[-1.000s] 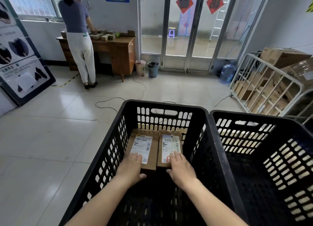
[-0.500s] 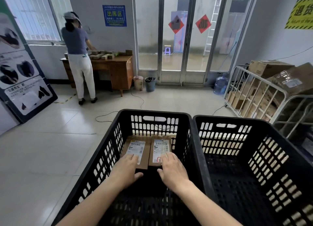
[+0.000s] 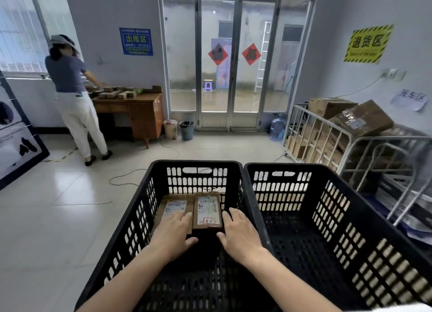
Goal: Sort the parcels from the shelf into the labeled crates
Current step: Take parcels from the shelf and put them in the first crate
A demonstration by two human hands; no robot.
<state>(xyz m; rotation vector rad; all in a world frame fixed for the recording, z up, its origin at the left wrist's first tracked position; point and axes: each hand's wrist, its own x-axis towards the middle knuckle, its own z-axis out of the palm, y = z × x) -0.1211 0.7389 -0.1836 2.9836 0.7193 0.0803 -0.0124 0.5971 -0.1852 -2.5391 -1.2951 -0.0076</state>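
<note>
While the left hand [image 3: 171, 233] lies flat on one parcel [image 3: 173, 209], the right hand's [image 3: 240, 233] spread fingers [image 3: 230, 216] flank the other parcel [image 3: 207, 212].

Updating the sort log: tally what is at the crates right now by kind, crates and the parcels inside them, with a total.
Black crates: 2, left crate and right crate
Brown parcels: 2, left parcel and right parcel, side by side in the left crate, none visible in the right crate
Total: 4
</note>
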